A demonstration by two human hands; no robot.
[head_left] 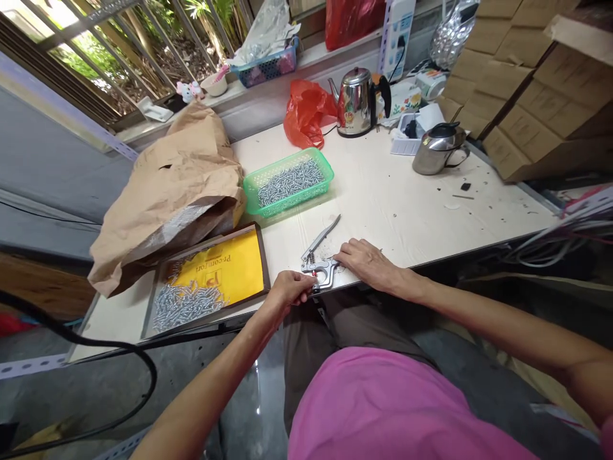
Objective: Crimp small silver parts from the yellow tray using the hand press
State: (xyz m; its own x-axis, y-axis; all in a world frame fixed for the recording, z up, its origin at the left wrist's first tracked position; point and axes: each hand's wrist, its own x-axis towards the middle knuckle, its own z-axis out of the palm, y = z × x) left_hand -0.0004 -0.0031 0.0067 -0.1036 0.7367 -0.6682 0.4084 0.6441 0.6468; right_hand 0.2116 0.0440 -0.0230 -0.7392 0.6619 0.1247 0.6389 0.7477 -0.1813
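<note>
Your pink shirt (383,409) sits nearest; at 11 o'clock on the surface (364,185), the metal tool (326,264) looks stiff, slick: hold its frame. Left grip (291,287) pinches beside it, contents hidden; right grip (366,260) touches it, closure unclear.

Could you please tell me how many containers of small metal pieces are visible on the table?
2: the green basket, beyond the hand tool, and the dark-rimmed tray, left of the left hand. Others may be hidden behind the paper bag.
</note>
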